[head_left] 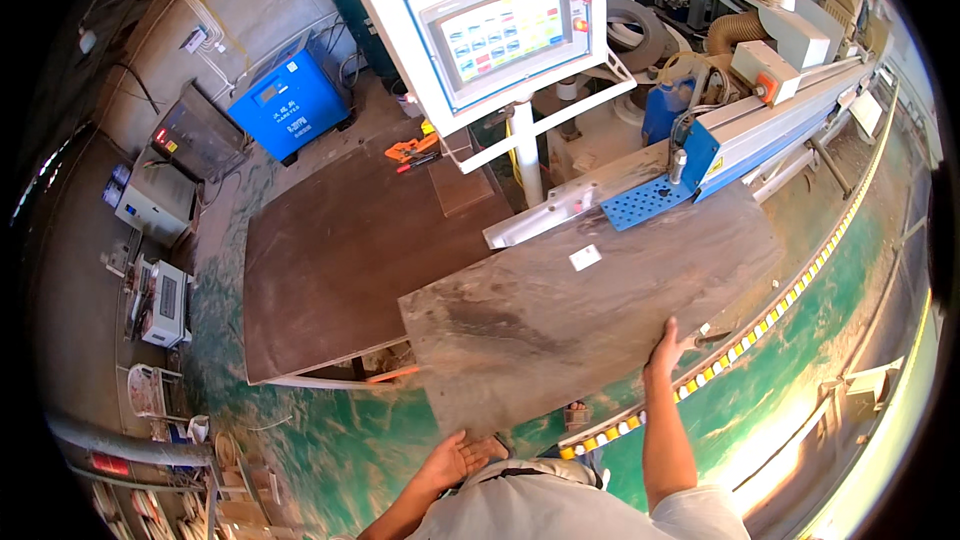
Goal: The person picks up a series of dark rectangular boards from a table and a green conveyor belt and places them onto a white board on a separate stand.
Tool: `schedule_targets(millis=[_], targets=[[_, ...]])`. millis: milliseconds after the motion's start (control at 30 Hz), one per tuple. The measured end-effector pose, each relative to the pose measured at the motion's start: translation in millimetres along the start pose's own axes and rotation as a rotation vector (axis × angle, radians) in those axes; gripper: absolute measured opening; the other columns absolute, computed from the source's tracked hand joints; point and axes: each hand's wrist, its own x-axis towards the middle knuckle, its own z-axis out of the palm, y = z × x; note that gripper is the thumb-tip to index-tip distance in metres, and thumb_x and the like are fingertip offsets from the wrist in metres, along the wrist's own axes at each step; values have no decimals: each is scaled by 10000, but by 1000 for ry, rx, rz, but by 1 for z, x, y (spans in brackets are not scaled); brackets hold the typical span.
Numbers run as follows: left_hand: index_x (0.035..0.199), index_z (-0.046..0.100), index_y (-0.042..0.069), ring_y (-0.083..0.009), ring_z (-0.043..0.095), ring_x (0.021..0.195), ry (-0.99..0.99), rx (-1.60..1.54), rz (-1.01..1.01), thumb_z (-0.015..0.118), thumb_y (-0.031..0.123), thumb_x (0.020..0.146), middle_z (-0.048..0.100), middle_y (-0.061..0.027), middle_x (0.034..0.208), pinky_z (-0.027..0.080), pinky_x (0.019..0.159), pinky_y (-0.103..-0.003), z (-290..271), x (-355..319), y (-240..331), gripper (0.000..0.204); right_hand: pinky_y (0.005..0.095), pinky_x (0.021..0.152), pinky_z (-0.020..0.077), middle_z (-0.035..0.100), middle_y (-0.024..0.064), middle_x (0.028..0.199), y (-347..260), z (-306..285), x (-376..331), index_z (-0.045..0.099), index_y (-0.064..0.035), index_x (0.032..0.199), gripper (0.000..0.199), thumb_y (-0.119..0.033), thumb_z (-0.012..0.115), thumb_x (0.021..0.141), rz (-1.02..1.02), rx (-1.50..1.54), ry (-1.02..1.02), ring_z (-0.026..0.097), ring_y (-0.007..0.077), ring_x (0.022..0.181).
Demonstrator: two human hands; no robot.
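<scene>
A grey-brown wood-grain panel [560,330] lies in front of me, its far edge by the blue guard of a machine. At the panel's near right edge, my right hand [664,352] grips the rim, and some of its fingers are hidden. My left hand [455,460] is at the near left corner with its palm partly turned up and fingers apart, nothing held in it. A small white label [585,258] sits on the panel's upper face. The blue perforated plate [650,202] rests over the panel's far edge.
A white control panel with a screen [500,30] stands ahead. On the left is a brown board stack [370,240] with orange-handled tools [412,150] on it. A yellow-and-white roller rail [740,348] curves along the right. A blue cabinet [290,100] stands behind.
</scene>
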Motion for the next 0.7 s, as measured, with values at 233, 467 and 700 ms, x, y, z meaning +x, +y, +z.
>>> schedule_targets(millis=[233,467,700], targets=[[1158,578,49,-344,632,1127,172,253,326,570,269,988,639,-170,1245,517,947,-437,-115,-38,97,279,380,1053,382,499,159,1402,65,19,-187,367,19,1447,708,-335,677,918,41,43,-55,498,284,1230],[1309,508,26,-306,689,912,636,412,443,570,246,955,657,-163,1174,564,759,-382,-242,-54,194,422,379,1074,359,477,152,1424,94,31,-254,361,24,1460,709,-317,660,916,24,51,-59,489,280,1239],[1430,407,20,-328,681,1002,774,646,190,536,288,990,596,-177,1331,573,777,-402,-261,-37,203,531,386,1007,436,505,165,1374,62,42,-208,363,34,1457,767,-359,681,880,118,172,85,541,283,1172]])
